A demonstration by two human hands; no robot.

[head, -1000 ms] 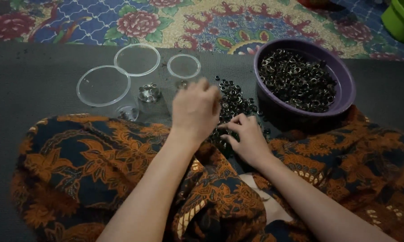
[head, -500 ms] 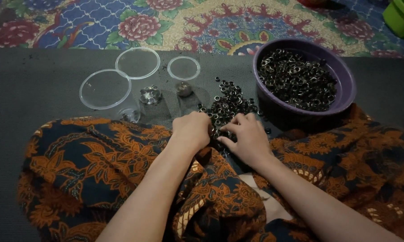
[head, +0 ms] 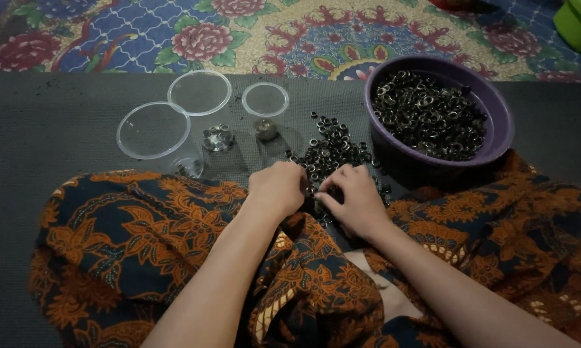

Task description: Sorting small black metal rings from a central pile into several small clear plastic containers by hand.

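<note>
1. Head view, nearest first: the person sits cross-legged in an orange and black patterned cloth, forearms running down to the front edge of a loose pile of small dark metal rings on the grey mat.
2. The left hand is curled knuckles-up with its fingertips tucked into the near edge of the pile. It looks closed around something small, but honestly the fingers hide it, so there's no telling what it pinches, if anything.
3. The right hand sits just beside it, fingers bent down onto the rings, thumb and forefinger drawn together as if nipping one ring. Same story though: the contact spot is hidden.
4. Handling guess: these rings look stiff, light and pretty slick, the sort that roll off or nest into each other. A fingertip pinch across the rim, one at a time, seems the sane way to take them. Scooping would likely scatter them.
5. A bit further out, left of the pile, stand little clear cups with a few shiny bits in them, and three clear round lids lie flat.
6. Far right, a purple bowl is heaped with more rings. Behind it all is a flowery carpet.
</note>
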